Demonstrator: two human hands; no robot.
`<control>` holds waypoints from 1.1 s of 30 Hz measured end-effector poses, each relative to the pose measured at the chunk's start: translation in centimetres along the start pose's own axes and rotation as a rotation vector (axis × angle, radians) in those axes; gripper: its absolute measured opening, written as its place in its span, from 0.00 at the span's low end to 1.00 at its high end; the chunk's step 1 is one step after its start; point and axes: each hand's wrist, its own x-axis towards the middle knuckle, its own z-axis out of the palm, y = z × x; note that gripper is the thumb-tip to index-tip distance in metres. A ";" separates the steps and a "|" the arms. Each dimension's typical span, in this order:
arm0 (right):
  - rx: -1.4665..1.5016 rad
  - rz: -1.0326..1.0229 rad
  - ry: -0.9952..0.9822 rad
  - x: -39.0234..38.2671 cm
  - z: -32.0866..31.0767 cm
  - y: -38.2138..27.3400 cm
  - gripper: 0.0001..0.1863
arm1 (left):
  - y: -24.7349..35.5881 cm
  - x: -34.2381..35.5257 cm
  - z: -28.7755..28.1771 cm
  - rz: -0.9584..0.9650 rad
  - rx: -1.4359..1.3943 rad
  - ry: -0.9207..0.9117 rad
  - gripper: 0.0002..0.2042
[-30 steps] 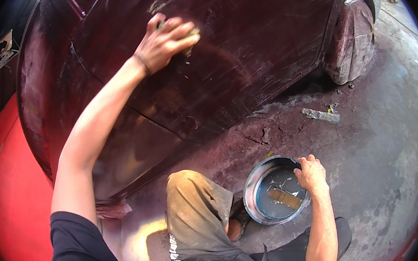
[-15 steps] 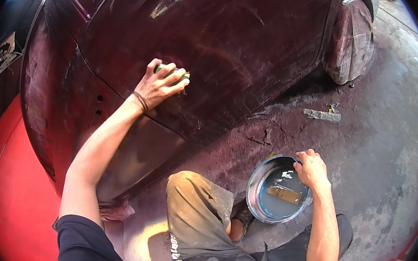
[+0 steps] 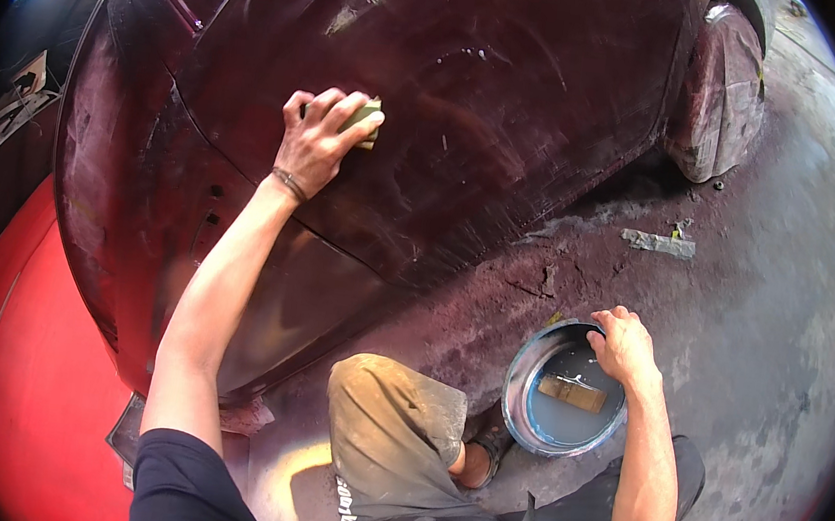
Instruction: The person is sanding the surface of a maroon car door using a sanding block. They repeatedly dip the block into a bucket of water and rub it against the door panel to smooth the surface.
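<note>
My left hand [image 3: 316,145] has its fingers wrapped round a yellow-green sanding block [image 3: 368,123], pressed against a dark maroon car side panel [image 3: 509,149]. The panel is wet and smeared, with pale scuffs above the hand and small bright spots to its right. My right hand [image 3: 627,353] grips the far right rim of a round metal bucket [image 3: 514,407], fingers curled over the edge. Cloudy grey water [image 3: 562,431] stands in the bucket, and a flat brown block [image 3: 572,392] lies in it.
A plastic-covered wheel [image 3: 720,99] stands at the upper right. Torn tape [image 3: 658,244] and debris lie on the dusty concrete floor [image 3: 766,294]. A bright red panel [image 3: 36,354] is at the left. My bent knee [image 3: 374,397] is between the car and the bucket.
My left hand has moved the sanding block a little up the panel. White spots show above it now. My right hand keeps its hold on the bucket; the whole view has shifted slightly.
</note>
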 end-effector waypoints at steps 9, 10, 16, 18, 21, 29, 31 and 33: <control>0.043 -0.004 0.024 0.8 0.9 -0.2 0.19 | -6.4 18.6 2.1 0.055 0.166 0.049 0.29; 0.047 0.006 0.027 0.8 0.7 -0.4 0.19 | -5.9 18.3 2.1 0.029 0.143 0.032 0.29; 0.048 -0.013 0.026 0.1 -0.2 0.4 0.19 | -2.3 3.6 0.0 -0.021 0.043 0.009 0.29; 0.034 -0.009 0.031 0.0 -0.3 0.9 0.19 | -2.4 3.9 -0.5 -0.017 0.053 -0.006 0.29; 0.026 0.014 0.023 -0.1 0.1 1.0 0.19 | -5.0 10.9 0.4 -0.024 0.101 0.055 0.28; 0.056 -0.009 0.035 0.5 1.0 0.9 0.19 | -4.4 7.8 0.3 -0.147 0.061 0.235 0.27; 0.061 -0.020 0.063 0.2 0.6 1.3 0.19 | -2.3 0.9 -0.9 -0.237 0.076 0.143 0.27; 0.063 -0.033 0.090 0.2 0.5 1.7 0.18 | -1.9 -1.0 -2.0 -0.238 0.076 0.081 0.29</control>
